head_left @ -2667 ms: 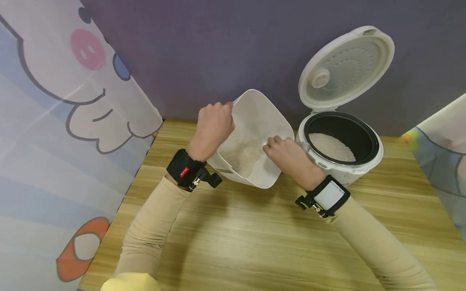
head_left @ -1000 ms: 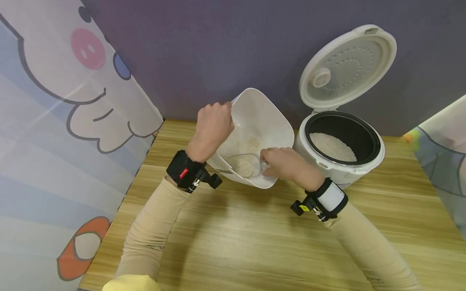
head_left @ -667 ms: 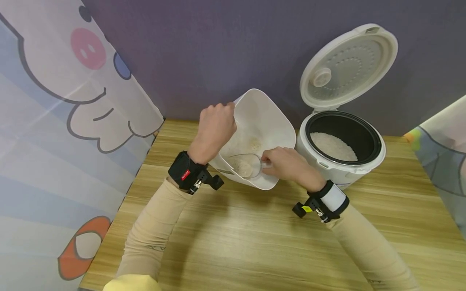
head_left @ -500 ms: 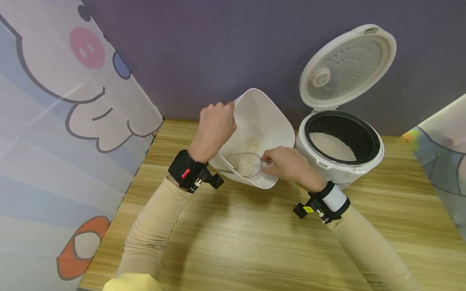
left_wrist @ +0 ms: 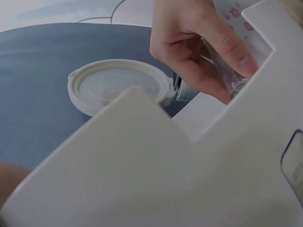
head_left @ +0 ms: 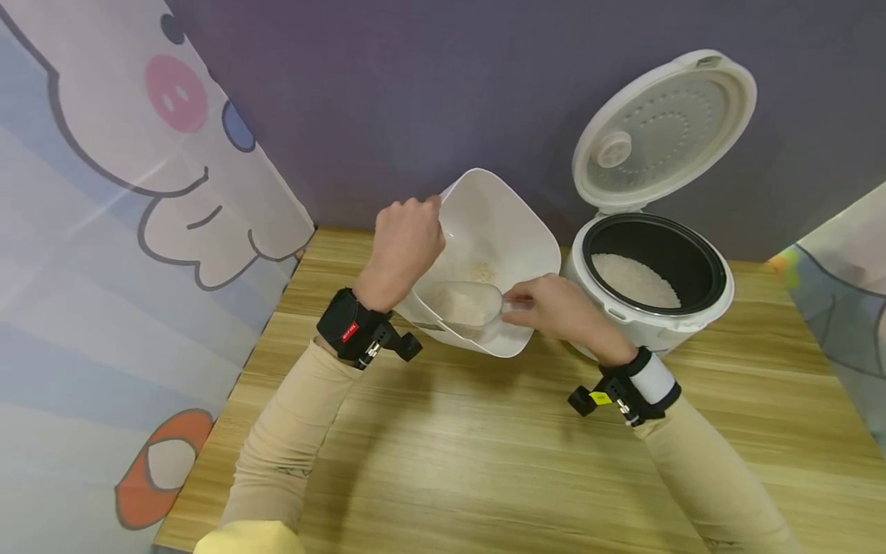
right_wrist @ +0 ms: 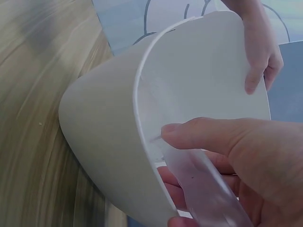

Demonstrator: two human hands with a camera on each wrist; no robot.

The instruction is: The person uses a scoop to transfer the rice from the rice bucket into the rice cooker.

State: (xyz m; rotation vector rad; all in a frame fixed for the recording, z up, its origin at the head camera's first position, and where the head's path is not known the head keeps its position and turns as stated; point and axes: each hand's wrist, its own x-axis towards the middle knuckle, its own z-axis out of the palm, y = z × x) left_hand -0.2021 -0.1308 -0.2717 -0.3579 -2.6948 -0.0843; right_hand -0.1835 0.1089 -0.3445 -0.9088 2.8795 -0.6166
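Note:
A white rice bin [head_left: 498, 223] stands tilted on the table, its mouth facing me. My left hand [head_left: 407, 245] grips the bin's rim on the left side, thumb inside and fingers over the edge in the right wrist view. In my right hand [head_left: 564, 312] is the handle of a clear plastic scoop [head_left: 493, 308], pinched between thumb and fingers. Rice [head_left: 464, 306] lies in the scoop's bowl, inside the bin's mouth, and some loose grains rest on the bin's wall. To the right stands a white rice cooker [head_left: 664, 327], lid up, with rice [head_left: 633, 278] in its black inner pot.
The cooker's open lid [head_left: 664, 131] leans back near the dark wall [head_left: 388, 92]. Both stand at the rear of the wood-grain table [head_left: 471, 446]. A cartoon-printed curtain [head_left: 90, 254] borders the table on the left, and another printed sheet [head_left: 851, 308] on the right.
My right hand went down into the bin, its scoop took up rice, and the scoop has now lifted slightly and tipped level. My left hand kept its hold on the rim.

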